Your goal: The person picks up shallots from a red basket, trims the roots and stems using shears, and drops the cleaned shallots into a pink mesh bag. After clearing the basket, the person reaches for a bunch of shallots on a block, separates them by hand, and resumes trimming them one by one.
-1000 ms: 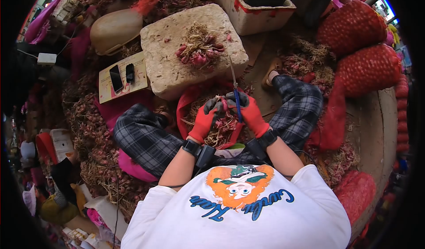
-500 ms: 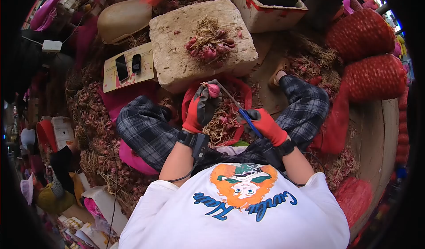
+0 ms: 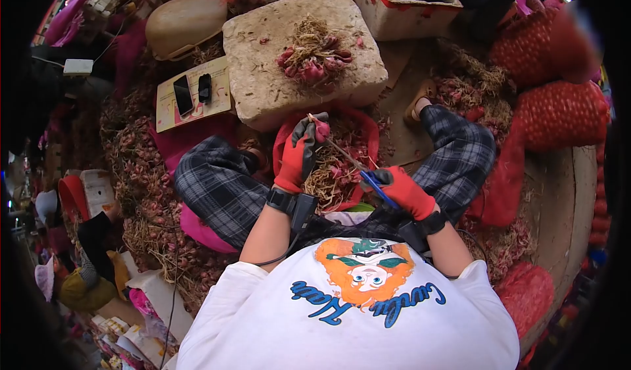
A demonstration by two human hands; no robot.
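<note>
Holding pink bulb (image 3: 321,131) left, blue-handled blade (image 3: 345,154) right

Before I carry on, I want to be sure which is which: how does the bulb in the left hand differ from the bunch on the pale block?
The bulb is single; the bunch has many bulbs. The bunch carries a tangle of dry stalks; the bulb shows none. The left hand holds the bulb, while the bunch rests on the block. Both look pinkish-purple.
</note>
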